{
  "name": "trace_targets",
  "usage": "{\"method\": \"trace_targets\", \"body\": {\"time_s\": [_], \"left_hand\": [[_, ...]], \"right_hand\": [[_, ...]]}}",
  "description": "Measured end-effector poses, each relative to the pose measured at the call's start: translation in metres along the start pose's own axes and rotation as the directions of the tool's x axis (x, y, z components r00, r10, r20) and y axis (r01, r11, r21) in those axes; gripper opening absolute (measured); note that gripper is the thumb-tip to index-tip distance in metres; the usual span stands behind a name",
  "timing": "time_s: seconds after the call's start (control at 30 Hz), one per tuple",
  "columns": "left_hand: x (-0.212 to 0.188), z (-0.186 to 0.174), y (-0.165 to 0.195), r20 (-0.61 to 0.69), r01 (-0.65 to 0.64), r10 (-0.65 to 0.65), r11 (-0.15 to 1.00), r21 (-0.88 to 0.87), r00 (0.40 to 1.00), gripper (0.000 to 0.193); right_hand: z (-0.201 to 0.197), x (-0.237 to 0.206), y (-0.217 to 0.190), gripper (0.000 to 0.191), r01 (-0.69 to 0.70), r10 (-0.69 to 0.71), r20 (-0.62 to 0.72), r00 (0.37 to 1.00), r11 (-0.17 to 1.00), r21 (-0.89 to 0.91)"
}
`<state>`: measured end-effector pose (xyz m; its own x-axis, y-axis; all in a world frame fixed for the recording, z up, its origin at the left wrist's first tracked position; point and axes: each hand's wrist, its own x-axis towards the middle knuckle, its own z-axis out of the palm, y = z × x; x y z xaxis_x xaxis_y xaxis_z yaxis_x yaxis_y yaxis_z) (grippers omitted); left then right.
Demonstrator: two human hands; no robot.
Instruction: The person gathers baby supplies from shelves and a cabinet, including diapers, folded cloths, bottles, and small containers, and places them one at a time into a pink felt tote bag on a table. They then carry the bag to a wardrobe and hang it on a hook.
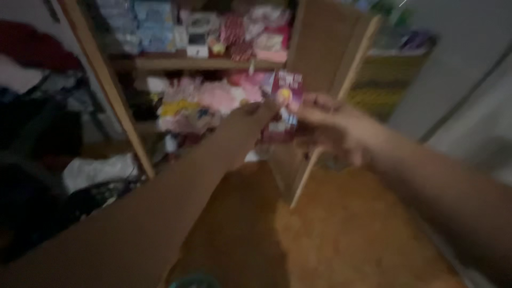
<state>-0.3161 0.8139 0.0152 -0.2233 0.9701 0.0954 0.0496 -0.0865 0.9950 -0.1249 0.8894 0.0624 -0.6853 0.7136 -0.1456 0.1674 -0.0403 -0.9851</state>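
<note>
A small pink and purple box [286, 101] with a picture on its front is held up in front of an open wooden cupboard. My left hand [250, 120] reaches forward and grips the box's left edge with its fingertips. My right hand [333, 125] closes on its right edge from the other side. The frame is blurred, so finger detail is unclear.
The cupboard shelves [208, 63] hold several pink, white and blue packets and soft items. Its open door [333, 69] stands right behind the box. Dark clothes and a white bag [93, 170] pile at the left. An orange-brown floor [341, 234] lies below.
</note>
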Motion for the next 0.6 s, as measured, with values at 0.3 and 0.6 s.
{"method": "trace_targets", "body": {"time_s": [0.3,0.6], "left_hand": [[0.098,-0.049,-0.046,-0.216,0.093,-0.193,0.911,-0.402,0.957,0.049],[0.236,-0.161,-0.073,-0.350,0.044,-0.257,0.856,-0.516,0.901,0.047]], "right_hand": [[0.002,0.144,0.018,0.062,0.029,-0.042,0.160,0.986,0.996,0.083],[0.002,0.343,-0.004,0.049,0.058,-0.068,0.225,0.972,0.997,0.051]]}}
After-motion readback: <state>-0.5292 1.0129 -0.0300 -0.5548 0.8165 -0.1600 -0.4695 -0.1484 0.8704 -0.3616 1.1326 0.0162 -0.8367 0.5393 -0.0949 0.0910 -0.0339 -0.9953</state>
